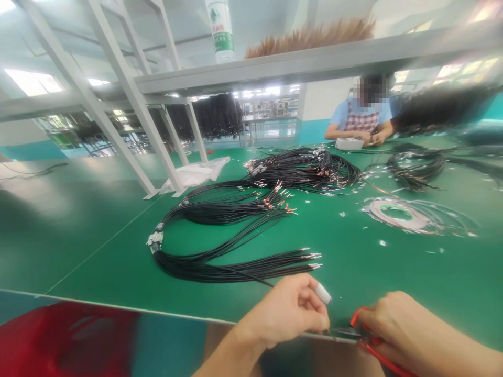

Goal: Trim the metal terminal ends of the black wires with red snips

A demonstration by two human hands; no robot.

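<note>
My left hand (288, 311) is at the near edge of the green table (118, 251), fingers pinched together on a thin black wire whose end meets a tool's tip. One finger wears a white cap. My right hand (396, 324) is closed round a red-handled tool (363, 335), likely small pliers or cutters, its metal jaws pointing left at my left fingertips. Just beyond my hands lies a bundle of black wires (236, 264) with metal terminals at the ends.
More black wire bundles (302, 167) lie further back, with small white scraps scattered about. A coil of clear strip (396, 214) sits at the right. A white plastic bag (196, 173) rests by a metal frame. A person in blue works across the table (359, 123).
</note>
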